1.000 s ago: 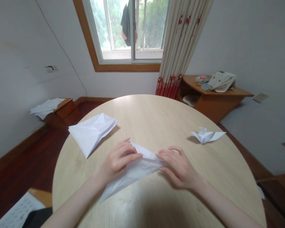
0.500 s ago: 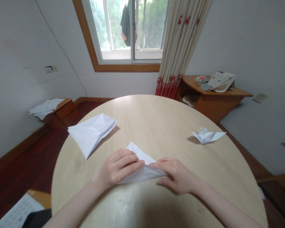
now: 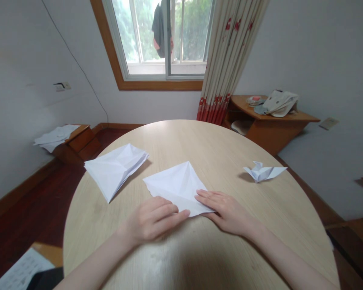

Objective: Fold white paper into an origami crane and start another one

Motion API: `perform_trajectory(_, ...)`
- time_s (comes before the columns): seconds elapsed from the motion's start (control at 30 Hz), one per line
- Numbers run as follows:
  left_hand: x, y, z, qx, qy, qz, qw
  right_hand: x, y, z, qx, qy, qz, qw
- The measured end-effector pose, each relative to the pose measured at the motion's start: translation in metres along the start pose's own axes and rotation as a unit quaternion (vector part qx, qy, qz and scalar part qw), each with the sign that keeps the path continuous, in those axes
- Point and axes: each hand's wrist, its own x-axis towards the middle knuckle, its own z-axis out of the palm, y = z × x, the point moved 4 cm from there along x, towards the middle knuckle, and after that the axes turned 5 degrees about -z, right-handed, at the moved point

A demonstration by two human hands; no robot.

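Observation:
A creased white sheet of paper [image 3: 177, 181] lies on the round table in front of me, one corner pointing away. My left hand [image 3: 155, 217] is at its near edge, fingers curled together and the index finger reaching along that edge; its thumb is hidden. My right hand [image 3: 222, 207] rests on the sheet's right corner with the fingers stretched out flat and close together, the thumb lower by the edge. To the right stands a small folded paper bird [image 3: 261, 173]. On the left lies a stack of creased white sheets [image 3: 116, 165].
The round wooden table [image 3: 196, 139] fills the middle. Beyond it are a window, a patterned curtain [image 3: 226, 72] and a wooden desk [image 3: 260, 133] with a bag [image 3: 280, 103]. A low cabinet [image 3: 80, 143] with papers is at the far left.
The sheet has turned and shifted away from me, and more of its surface shows. My left hand has moved slightly right and nearer me; my right hand now lies flatter on the paper.

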Motion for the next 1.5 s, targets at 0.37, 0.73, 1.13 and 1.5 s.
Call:
perform_trajectory(0.37, -0.029, -0.026, 0.038, -0.1, -0.294, -0.239, 0.92, -0.005, 0.004, 0.007, -0.053, -0.012, 0.04, 0.998)
perform_trajectory(0.73, -0.045, -0.033, 0.052, -0.1, -0.369, -0.295, 0.876, -0.006, 0.003, 0.005, -0.061, -0.031, 0.048, 0.997)
perform_trajectory(1.13, -0.048, -0.058, 0.037, -0.233, -0.306, -0.346, 0.856, -0.013, 0.027, -0.008, 0.099, 0.081, 0.007, 0.992)
perform_trajectory(1.5, -0.047, -0.068, 0.03, -0.276, -0.255, -0.406, 0.833, -0.008, 0.044, 0.007, 0.168, 0.157, 0.017, 0.973)
